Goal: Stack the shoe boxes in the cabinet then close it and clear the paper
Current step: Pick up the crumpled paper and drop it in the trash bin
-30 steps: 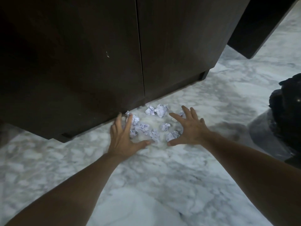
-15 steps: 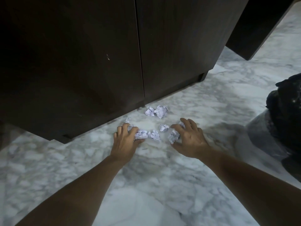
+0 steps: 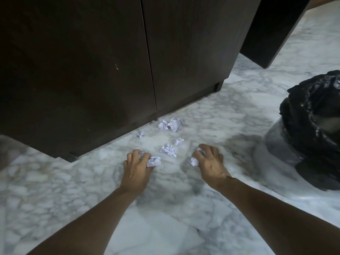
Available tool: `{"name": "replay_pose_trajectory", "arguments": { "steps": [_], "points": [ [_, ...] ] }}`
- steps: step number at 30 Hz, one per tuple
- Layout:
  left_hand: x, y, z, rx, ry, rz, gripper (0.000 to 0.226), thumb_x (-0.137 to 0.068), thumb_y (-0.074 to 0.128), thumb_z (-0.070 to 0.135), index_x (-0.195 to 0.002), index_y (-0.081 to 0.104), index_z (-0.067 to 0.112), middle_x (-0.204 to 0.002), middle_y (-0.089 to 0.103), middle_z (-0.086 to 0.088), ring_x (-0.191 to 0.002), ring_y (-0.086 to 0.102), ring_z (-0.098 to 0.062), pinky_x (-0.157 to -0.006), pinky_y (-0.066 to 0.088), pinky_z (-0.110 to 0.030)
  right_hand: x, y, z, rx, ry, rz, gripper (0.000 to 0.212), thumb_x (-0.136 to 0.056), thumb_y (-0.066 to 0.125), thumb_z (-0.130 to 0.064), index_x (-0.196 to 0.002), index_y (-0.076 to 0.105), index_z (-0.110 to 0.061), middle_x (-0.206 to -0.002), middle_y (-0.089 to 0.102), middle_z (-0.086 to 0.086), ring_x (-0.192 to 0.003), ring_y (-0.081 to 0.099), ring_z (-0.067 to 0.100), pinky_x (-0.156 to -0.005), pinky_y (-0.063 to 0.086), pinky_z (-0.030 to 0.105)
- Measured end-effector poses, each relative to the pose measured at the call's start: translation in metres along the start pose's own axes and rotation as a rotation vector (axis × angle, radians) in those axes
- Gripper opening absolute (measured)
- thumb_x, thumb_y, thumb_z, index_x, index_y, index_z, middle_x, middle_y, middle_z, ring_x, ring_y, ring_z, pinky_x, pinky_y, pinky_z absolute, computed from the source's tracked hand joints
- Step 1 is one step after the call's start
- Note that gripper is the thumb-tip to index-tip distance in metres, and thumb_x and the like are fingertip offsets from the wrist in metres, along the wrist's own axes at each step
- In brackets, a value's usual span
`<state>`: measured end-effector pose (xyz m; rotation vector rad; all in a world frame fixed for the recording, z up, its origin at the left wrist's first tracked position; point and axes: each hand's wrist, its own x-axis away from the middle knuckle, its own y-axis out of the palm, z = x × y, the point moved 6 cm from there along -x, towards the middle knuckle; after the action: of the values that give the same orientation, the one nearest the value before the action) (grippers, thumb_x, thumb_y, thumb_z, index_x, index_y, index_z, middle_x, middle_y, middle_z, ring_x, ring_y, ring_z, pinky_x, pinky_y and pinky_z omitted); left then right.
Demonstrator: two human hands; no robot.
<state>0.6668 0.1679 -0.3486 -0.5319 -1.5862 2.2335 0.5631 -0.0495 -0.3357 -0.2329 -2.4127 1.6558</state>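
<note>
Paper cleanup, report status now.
Left hand grips crumpled paper; right hand grips another wad. Five loose wads on the marble floor, nearest between the hands. Cabinet doors shut. Path clear; lined bin right.

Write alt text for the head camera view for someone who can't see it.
Two bare hands gather crumpled paper balls off a marble floor: the left hand grips a paper wad, the right hand grips another wad. Five loose balls lie before a closed dark cabinet; a black-lined bin stands right.
</note>
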Motion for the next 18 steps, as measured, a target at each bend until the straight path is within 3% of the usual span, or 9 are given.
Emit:
{"name": "replay_pose_trajectory", "arguments": {
  "steps": [3,7,9,11,14,18],
  "points": [
    [0.004,-0.008,0.011,0.039,-0.007,0.010,0.025,-0.081,0.067,0.030,-0.102,0.066,0.017,-0.113,0.053,-0.015,-0.099,0.051,-0.037,-0.079,0.044,-0.046,0.010,-0.008,0.005,-0.073,0.038,0.035,0.042,-0.077,0.046,0.008,-0.112,0.060,-0.012,-0.127,0.048,0.010,-0.114,0.039,0.036,-0.091,0.033,0.039],
    [-0.001,-0.032,0.042,0.125,0.046,0.054,0.030,-0.078,0.077,0.019,-0.105,0.066,0.013,-0.113,0.052,-0.016,-0.101,0.049,-0.037,-0.082,0.044,-0.049,0.015,-0.048,0.001,-0.156,0.059,0.173,0.042,-0.077,0.048,0.011,-0.112,0.061,-0.010,-0.124,0.051,0.010,-0.110,0.041,0.035,-0.093,0.039,0.040],
    [-0.009,-0.048,0.067,0.202,0.093,0.072,0.030,-0.079,0.074,0.017,-0.107,0.064,0.013,-0.114,0.049,-0.014,-0.102,0.046,-0.035,-0.085,0.042,-0.048,0.017,-0.081,-0.004,-0.190,0.064,0.240,0.038,-0.082,0.050,0.010,-0.114,0.059,-0.008,-0.126,0.048,0.010,-0.111,0.039,0.034,-0.091,0.034,0.032],
    [-0.019,-0.067,0.099,0.289,0.135,0.098,0.030,-0.082,0.071,0.021,-0.110,0.063,0.012,-0.115,0.048,-0.013,-0.104,0.044,-0.032,-0.089,0.039,-0.044,0.022,-0.122,-0.011,-0.241,0.046,0.341,0.028,-0.089,0.051,0.006,-0.111,0.057,-0.009,-0.123,0.048,0.009,-0.108,0.041,0.031,-0.088,0.031,0.028],
    [-0.036,-0.103,0.158,0.436,0.202,0.154,0.028,-0.086,0.065,0.029,-0.108,0.062,0.012,-0.110,0.047,-0.010,-0.102,0.042,-0.028,-0.089,0.036,-0.039,0.040,-0.194,-0.015,-0.340,0.045,0.505,0.012,-0.096,0.052,-0.010,-0.107,0.057,-0.013,-0.115,0.049,0.004,-0.104,0.046,0.025,-0.086,0.036,0.031],
    [-0.053,-0.150,0.249,0.554,0.328,0.184,0.033,-0.088,0.065,0.032,-0.112,0.062,0.009,-0.111,0.048,-0.013,-0.104,0.043,-0.028,-0.089,0.034,-0.033,0.083,-0.282,0.009,-0.372,0.144,0.710,0.005,-0.099,0.050,-0.020,-0.103,0.053,-0.020,-0.106,0.053,0.002,-0.097,0.051,0.022,-0.079,0.039,0.033]
  ]
}}
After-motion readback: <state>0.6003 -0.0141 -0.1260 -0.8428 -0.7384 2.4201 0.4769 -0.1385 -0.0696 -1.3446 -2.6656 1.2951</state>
